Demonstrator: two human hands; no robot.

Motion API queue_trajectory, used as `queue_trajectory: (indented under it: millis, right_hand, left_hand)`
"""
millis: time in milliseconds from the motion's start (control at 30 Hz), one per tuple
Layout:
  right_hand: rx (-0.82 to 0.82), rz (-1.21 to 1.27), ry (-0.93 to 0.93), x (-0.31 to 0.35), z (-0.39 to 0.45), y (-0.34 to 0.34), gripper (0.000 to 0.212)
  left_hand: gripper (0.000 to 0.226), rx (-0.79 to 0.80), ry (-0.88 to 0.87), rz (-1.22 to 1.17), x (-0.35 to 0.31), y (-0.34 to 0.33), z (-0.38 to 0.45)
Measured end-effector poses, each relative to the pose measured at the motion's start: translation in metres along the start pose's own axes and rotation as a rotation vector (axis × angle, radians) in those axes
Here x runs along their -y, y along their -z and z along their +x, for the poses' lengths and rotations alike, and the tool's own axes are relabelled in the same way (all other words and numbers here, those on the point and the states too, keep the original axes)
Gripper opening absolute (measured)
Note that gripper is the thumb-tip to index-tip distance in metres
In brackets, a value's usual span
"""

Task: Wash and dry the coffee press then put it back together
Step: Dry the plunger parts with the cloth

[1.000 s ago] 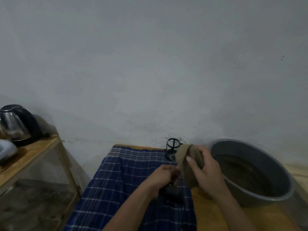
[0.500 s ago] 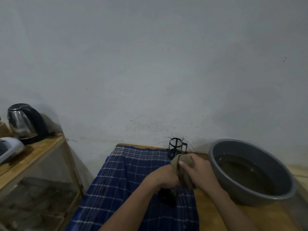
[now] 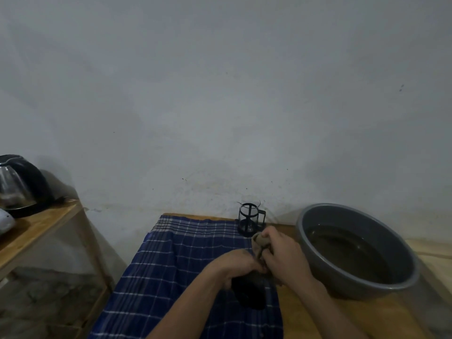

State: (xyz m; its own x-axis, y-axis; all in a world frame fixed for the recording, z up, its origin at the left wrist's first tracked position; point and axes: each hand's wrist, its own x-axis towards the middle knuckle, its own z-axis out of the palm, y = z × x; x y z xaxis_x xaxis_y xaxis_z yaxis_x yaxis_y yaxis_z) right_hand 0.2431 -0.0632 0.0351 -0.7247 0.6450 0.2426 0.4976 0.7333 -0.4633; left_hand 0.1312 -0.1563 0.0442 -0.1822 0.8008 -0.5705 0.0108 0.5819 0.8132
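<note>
Drying stage, by my read. Left hand (image 3: 234,265) grips the dark lid end of the plunger part (image 3: 249,293), fingers curled over it just above the checked cloth (image 3: 186,265). Right hand (image 3: 281,255) is clamped around a tan rag (image 3: 260,241), wrapped about what I take to be the plunger rod; the rod itself is mostly hidden, so I cannot tell how much of it is wiped.

Just beyond the right hand's grip stands the glass carafe in its black frame (image 3: 249,220), upright, at the far edge of the cloth, apart from both hands. It holds no plunger, so reassembly is not yet done. Whether it is already dry I cannot tell.

To the right of the grip, a grey basin (image 3: 318,216) with dark water sits on the wooden tabletop (image 3: 305,321). Washing looks finished; left: finish wiping, seat plunger in carafe.
</note>
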Motion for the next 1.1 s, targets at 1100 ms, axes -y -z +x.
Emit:
queue_trajectory:
  millis: [1100]
  right_hand:
    - [-0.1, 0.266, -0.068, -0.011, -0.014, -0.004, 0.031]
  left_hand:
    - [0.026, -0.149, -0.12, 0.051, 0.005, -0.002, -0.009]
